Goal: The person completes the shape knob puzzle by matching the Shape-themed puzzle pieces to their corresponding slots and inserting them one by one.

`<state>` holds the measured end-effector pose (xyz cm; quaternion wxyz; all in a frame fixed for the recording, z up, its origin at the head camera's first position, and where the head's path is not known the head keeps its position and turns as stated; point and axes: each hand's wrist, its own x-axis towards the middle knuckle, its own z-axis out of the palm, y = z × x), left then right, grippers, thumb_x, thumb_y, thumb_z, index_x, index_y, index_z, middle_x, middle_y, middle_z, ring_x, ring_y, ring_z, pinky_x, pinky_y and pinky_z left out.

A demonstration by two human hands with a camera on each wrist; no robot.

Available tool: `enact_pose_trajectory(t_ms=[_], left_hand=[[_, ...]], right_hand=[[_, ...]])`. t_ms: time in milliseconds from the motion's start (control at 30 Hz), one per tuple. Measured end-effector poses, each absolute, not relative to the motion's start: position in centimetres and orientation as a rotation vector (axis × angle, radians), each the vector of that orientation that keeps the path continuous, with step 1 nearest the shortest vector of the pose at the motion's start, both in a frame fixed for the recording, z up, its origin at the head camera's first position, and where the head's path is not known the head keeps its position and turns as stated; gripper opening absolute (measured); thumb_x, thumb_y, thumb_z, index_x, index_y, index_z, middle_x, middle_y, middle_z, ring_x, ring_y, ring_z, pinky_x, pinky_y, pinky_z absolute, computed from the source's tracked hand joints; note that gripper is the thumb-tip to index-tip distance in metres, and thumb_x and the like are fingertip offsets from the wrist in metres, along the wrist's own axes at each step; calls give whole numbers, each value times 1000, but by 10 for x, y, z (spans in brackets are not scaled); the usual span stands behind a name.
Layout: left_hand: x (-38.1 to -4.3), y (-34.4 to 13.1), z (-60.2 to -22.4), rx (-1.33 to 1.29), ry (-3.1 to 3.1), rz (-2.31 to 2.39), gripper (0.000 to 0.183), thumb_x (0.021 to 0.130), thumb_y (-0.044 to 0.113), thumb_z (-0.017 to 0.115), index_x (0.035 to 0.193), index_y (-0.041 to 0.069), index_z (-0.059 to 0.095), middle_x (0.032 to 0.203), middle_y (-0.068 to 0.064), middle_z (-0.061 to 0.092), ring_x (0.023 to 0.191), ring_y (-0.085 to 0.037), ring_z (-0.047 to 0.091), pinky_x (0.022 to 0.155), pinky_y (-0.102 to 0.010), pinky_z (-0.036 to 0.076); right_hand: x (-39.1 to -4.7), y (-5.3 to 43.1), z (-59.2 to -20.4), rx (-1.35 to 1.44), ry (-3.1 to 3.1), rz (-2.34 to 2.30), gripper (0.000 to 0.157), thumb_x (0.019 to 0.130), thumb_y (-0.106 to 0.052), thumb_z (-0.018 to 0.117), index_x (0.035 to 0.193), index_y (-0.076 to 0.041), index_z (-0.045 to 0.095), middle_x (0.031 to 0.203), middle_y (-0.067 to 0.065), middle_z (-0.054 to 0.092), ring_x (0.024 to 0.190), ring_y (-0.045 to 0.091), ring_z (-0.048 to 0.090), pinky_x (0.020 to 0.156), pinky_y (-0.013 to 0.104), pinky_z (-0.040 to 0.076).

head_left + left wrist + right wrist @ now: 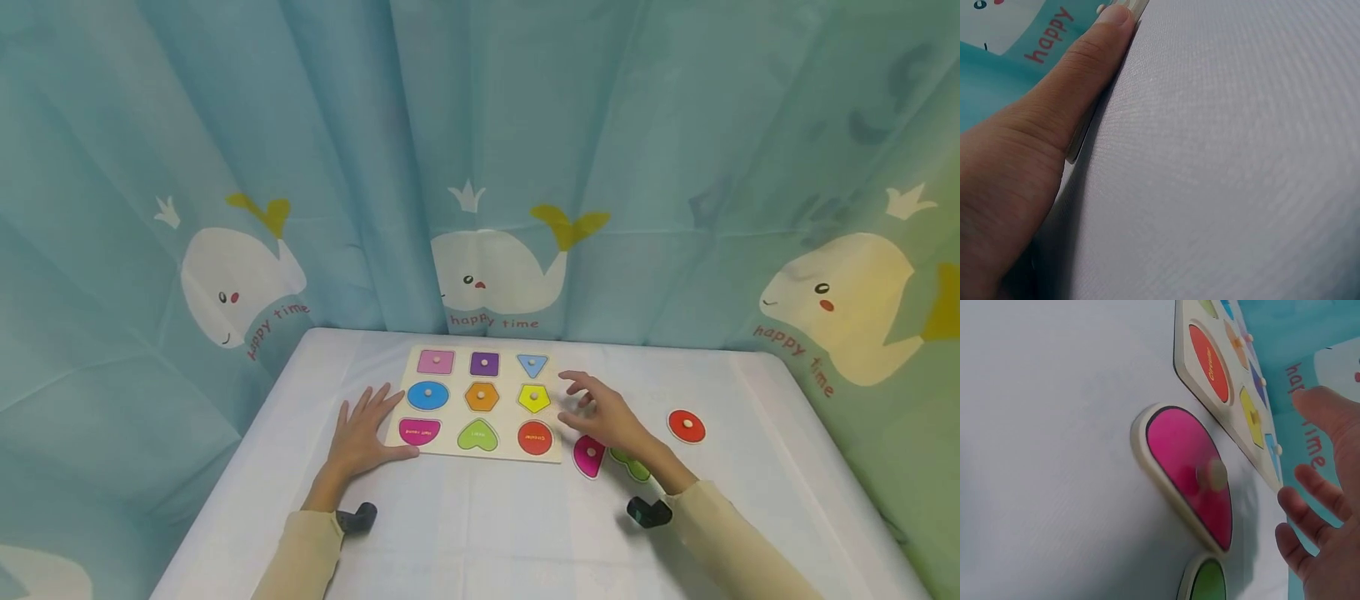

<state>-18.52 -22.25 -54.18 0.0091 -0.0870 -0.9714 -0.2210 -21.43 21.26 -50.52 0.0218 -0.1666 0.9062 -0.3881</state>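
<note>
A cream puzzle board [450,408] lies on the table, its slots showing colored shapes, several of them filled by knobbed pieces. My left hand [363,435] rests at the board's left side, fingers spread, the thumb along its near edge. Just off the right edge hovers my right hand [603,414], its fingers loosely bent with nothing between them. Below it lie a magenta half-round piece [1188,469] with a wooden knob and a green heart piece [1209,582], partly hidden by the right forearm in the head view. The half-round, heart and circle slots [535,437] hold no pieces.
A red circle piece [687,426] with a knob lies to the right of the right hand. White cloth covers the table [480,533]. Behind it hangs a blue curtain [360,167] printed with whales. Each wrist wears a small black camera [649,512].
</note>
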Motion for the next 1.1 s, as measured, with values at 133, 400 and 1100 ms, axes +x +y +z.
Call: enact_pose_trajectory(t_ms=[133, 400, 1100], left_hand=[[-185, -222, -541, -272, -3026, -702, 108, 69, 61, 85, 157, 14, 44, 165, -17, 32, 154, -45, 16, 118, -73, 2], [-187, -223, -540, -269, -3038, -698, 108, 69, 61, 85, 157, 15, 43, 166, -17, 30, 155, -44, 14, 119, -73, 1], [-187, -224, -544, -277, -3032, -693, 107, 69, 60, 85, 157, 15, 44, 166, -16, 31, 155, -44, 15, 118, -73, 2]], right_hand=[[-206, 225, -506, -517, 2833, -1208, 69, 85, -20, 85, 146, -16, 52, 120, 11, 67, 102, 26, 64, 81, 39, 58], [-187, 245, -515, -516, 2851, -1210, 61, 81, -20, 89, 135, -12, 61, 116, 8, 69, 106, 27, 63, 90, 50, 56], [-170, 252, -539, -458, 2911, -1151, 19, 78, -19, 91, 80, -27, 74, 116, 4, 67, 113, 29, 54, 89, 49, 52]])
